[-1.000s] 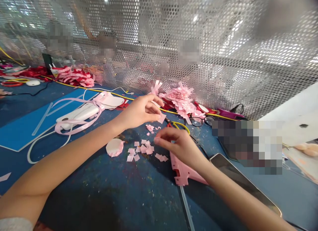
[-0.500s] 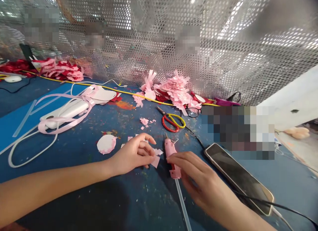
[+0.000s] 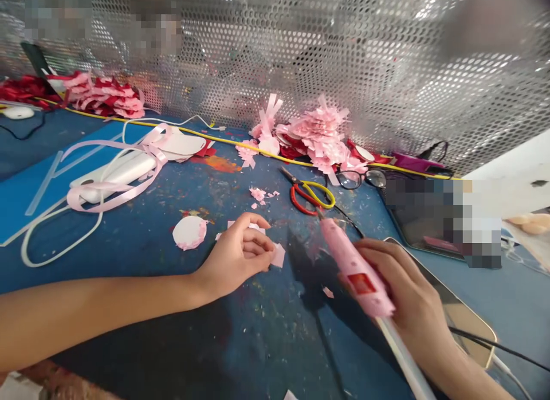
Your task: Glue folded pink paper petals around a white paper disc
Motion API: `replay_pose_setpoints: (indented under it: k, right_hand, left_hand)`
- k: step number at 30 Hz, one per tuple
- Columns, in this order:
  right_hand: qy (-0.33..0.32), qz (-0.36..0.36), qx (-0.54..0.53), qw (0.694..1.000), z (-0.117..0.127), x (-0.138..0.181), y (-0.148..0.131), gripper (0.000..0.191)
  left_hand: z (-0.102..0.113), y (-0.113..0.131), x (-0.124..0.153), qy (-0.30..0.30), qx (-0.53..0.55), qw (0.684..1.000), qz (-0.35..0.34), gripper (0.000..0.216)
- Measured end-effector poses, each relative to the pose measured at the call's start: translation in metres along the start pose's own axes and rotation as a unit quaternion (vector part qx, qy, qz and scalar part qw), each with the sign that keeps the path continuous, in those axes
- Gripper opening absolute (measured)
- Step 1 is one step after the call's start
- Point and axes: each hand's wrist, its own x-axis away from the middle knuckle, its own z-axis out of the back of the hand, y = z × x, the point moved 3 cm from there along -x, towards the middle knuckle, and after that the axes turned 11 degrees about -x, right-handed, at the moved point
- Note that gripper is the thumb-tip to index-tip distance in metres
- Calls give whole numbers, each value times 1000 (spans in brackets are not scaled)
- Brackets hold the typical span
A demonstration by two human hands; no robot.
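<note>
My left hand (image 3: 238, 257) rests low over the blue table (image 3: 141, 239) and pinches a small pink ribbon square (image 3: 278, 255) between thumb and fingers. My right hand (image 3: 401, 291) is wrapped round a pink glue gun (image 3: 350, 263), lifted off the table with its nozzle pointing up and left, a clear glue stick (image 3: 401, 357) trailing from its back. A white round disc with a pink edge (image 3: 189, 232) lies just left of my left hand, with a few more pink squares hidden partly behind the fingers.
Red and yellow scissors (image 3: 307, 196) lie behind the gun. A pile of pink ribbon flowers (image 3: 318, 139) and spectacles (image 3: 358, 179) sit by the perforated metal screen (image 3: 344, 67). A phone (image 3: 462, 314) with a cable lies under my right wrist. Pink ribbon loops over a white device (image 3: 114, 173) at left.
My right hand has closed on the glue gun and lifted it off the table, tilting its nozzle up. My left hand has kept the pink square low, almost still.
</note>
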Motion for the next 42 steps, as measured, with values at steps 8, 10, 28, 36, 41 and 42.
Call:
replay_pose_setpoints:
  k: [8, 10, 28, 36, 41, 42]
  right_hand:
    - [14, -70, -108, 992, -1, 1, -14, 10]
    - [18, -64, -112, 992, -4, 1, -15, 10]
    - [-49, -12, -146, 988, -13, 7, -30, 11]
    - [-55, -17, -150, 987, -14, 12, -22, 12]
    - [-65, 25, -101, 992, -12, 10, -12, 17]
    - [-62, 32, -78, 995, -12, 9, -9, 19]
  left_hand:
    - [6, -5, -7, 31, 29, 999, -20, 39]
    - [6, -5, -7, 33, 34, 999, -16, 39]
    - [6, -2, -7, 33, 38, 999, -19, 37]
    - [6, -1, -7, 34, 30, 999, -21, 37]
    - [7, -2, -6, 40, 24, 998, -29, 36]
    - [7, -2, -5, 41, 25, 998, -31, 37]
